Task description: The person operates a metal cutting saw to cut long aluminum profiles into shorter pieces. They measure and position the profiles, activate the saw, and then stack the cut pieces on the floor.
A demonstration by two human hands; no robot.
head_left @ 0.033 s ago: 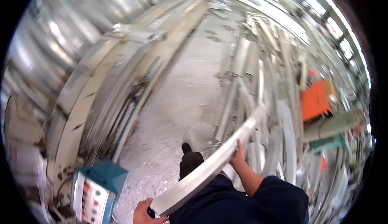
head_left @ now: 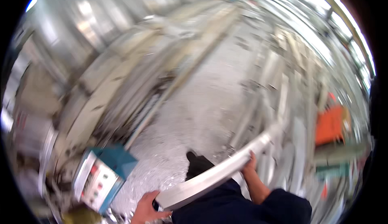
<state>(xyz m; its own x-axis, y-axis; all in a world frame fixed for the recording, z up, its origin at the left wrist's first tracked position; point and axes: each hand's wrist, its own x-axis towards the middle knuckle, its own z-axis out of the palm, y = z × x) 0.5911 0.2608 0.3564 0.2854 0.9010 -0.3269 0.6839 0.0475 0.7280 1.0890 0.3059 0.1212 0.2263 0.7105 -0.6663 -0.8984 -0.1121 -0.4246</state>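
Observation:
I am holding a long pale metal profile (head_left: 218,175) that runs from low in the middle up to the right. My left hand (head_left: 145,212) grips its near end at the bottom edge of the view. Farther along, my right hand (head_left: 249,166) clasps the bar from the right side. Below the bar I can see my dark blue clothing (head_left: 242,208) and one dark shoe (head_left: 197,163). The picture is blurred by motion.
A teal control box with a white button panel (head_left: 103,177) stands at the lower left. Long metal machinery and stacked profiles (head_left: 121,90) line the left, with more profiles (head_left: 283,103) on the right. An orange object (head_left: 329,125) sits at the right. The grey floor (head_left: 202,103) is strewn with shavings.

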